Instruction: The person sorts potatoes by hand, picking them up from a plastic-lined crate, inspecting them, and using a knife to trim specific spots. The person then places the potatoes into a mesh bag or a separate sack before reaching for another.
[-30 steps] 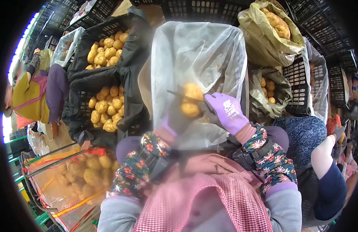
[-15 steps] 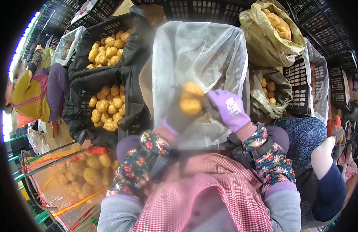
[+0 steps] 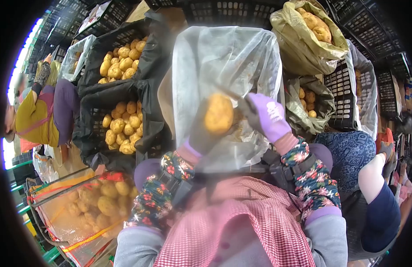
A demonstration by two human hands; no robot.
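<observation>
My left hand [image 3: 203, 133], in a purple and dark glove, holds a yellow potato [image 3: 219, 113] over a crate lined with translucent white plastic [image 3: 183, 66]. My right hand [image 3: 264, 115], gloved the same way, is closed just right of the potato, around a thin dark blurred tool, seemingly a knife [image 3: 229, 92]. The tool points up and left, apart from the potato's face. Its handle is hidden in my right fist. Inside the lined crate, some brownish pieces show dimly beneath the hands.
Two black-lined crates of potatoes [image 3: 118, 127] [image 3: 121, 62] stand at the left. A mesh-topped bag of potatoes [image 3: 101, 202] lies lower left. Green sacks with potatoes [image 3: 319, 33] [image 3: 309, 102] are at the right. Co-workers sit left [image 3: 41, 111] and right [image 3: 379, 213].
The potato now shows one broad whole face instead of a face crossed by the tool. The tool has moved up and off it, with my right hand slightly lower.
</observation>
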